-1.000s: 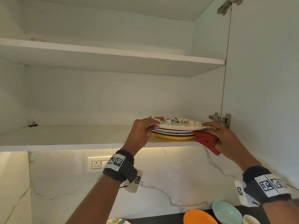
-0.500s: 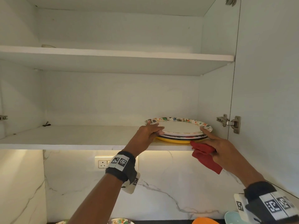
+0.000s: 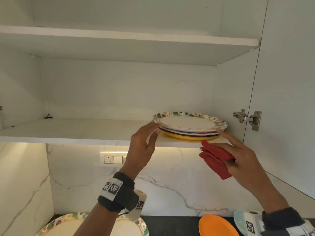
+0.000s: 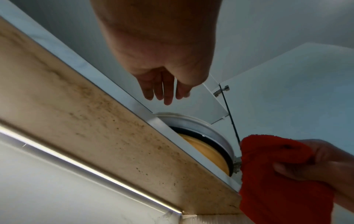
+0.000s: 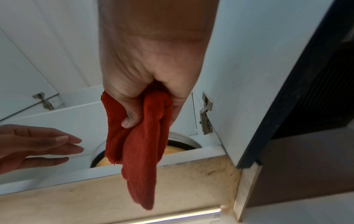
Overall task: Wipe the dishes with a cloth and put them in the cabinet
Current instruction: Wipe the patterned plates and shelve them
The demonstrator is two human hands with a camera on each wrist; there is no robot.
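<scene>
- Our right hand [image 3: 245, 160] grips the red cloth [image 3: 216, 159], thumb and curled fingers bunching it, while the forefinger reaches out straight to the right rim of the plate stack [image 3: 190, 128]; whether it touches we cannot tell.
- Our left hand [image 3: 143, 145] holds nothing, its fingers straight and loose, the tips at the stack's left rim; the left wrist view shows them apart from the plates.
- The stack sits on the lower shelf [image 3: 76, 133] of the cabinet, at its right end near the front edge: a floral-rimmed plate [image 3: 187, 121] on top, a yellow plate [image 3: 189, 137] at the bottom.
- The plates between those two show only as thin edges, so we cannot count them.
- In the right wrist view the cloth hangs in front of the stack and hides most of it.
- Below the stack, on the dark counter [image 3: 170, 223], an orange plate [image 3: 216, 225], a pale blue dish [image 3: 238, 218] and another floral plate [image 3: 68, 225] are cut off by the frame or by our arms.
- A door hinge [image 3: 247, 118] is fixed just right of the stack.
- Under the shelf runs a lit strip over a white marble wall with a socket [image 3: 113, 159].
- The upper shelf [image 3: 119, 38] spans the cabinet above the stack.
</scene>
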